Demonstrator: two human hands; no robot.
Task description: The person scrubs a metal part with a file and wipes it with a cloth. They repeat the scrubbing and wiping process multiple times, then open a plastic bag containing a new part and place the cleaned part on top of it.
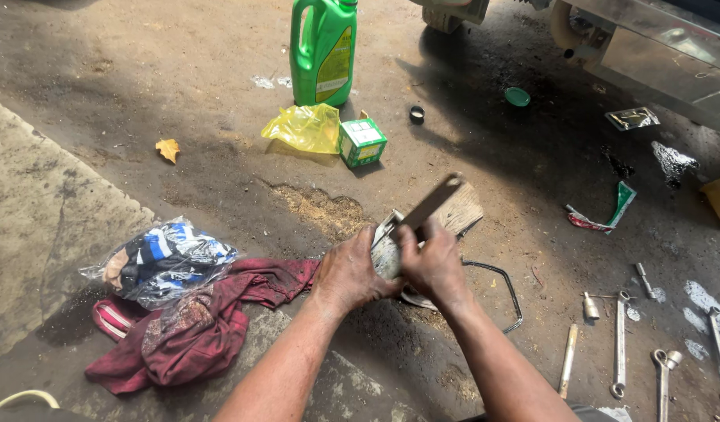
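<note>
My left hand grips a small flat grey part that rests against a wooden block on the ground. My right hand holds a long flat dark metal file, which slants up and to the right over that part. The two hands touch each other at the part. A thin black rubber ring lies on the ground just right of my right hand.
A green oil jug, yellow plastic bag and small green box stand farther away. Red cloth and a clear bag of clothes lie left. Several spanners lie right. A vehicle's metal body is top right.
</note>
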